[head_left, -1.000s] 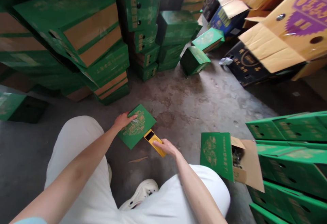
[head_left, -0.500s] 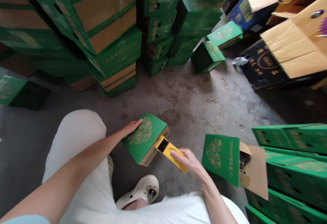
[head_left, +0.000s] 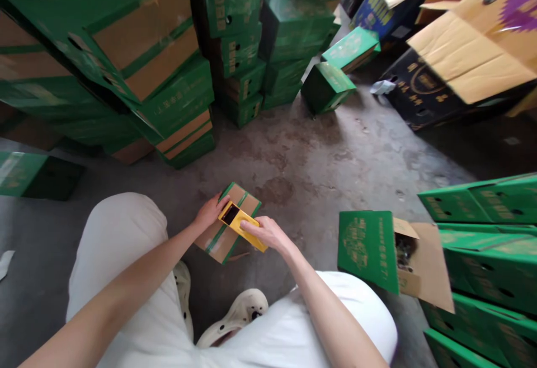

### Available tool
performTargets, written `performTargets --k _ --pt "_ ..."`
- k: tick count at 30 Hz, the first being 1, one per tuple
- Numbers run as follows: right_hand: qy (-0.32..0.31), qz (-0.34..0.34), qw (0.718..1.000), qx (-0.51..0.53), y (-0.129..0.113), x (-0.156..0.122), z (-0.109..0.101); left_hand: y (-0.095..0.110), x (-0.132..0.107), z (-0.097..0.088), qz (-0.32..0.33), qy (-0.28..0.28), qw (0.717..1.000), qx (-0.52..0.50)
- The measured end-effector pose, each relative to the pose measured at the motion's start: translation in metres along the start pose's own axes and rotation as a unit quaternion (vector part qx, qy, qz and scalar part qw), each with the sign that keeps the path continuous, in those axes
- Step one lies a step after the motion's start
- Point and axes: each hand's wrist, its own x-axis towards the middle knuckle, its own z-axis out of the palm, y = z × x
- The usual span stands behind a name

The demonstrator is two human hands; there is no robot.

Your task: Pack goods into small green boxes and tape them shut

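A small green and brown cardboard box (head_left: 216,246) lies tilted on the floor between my feet, its brown side with green stripes facing up. My left hand (head_left: 208,212) holds its left edge, the fingertips near the end of the tool. In my right hand (head_left: 271,232) is a yellow hand tool (head_left: 254,235) with a dark slot at its front end. The tool reaches across the box's upper face; whether its tip touches the box I cannot tell.
Tall stacks of green boxes (head_left: 180,94) stand ahead and left. An open green box (head_left: 367,250) with dark contents sits right, beside stacked green boxes (head_left: 490,267). A black box (head_left: 423,88) stands at upper right. Bare concrete floor (head_left: 310,166) lies between them.
The box has been turned from its printed green face to its brown striped side. My right hand has brought the yellow tool left, over the box and close to my left hand.
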Motion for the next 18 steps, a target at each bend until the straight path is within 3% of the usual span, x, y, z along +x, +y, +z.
performTargets --k 4,11,14,18 --pt "-0.02 0.003 1.0 0.009 0.02 -0.014 -0.01 -0.006 0.0 -0.006 -0.022 0.021 0.999 0.032" --pt "-0.084 0.048 0.985 0.14 0.09 -0.062 -0.014 -0.008 0.015 -0.01 -0.078 -0.004 0.994 0.082" --pt "-0.067 0.068 0.988 0.119 0.101 -0.059 -0.005 -0.009 0.017 -0.008 -0.085 0.001 0.992 0.09" --pt "-0.025 0.07 0.996 0.042 0.1 -0.035 0.006 -0.01 0.018 -0.005 -0.082 0.008 0.992 0.096"
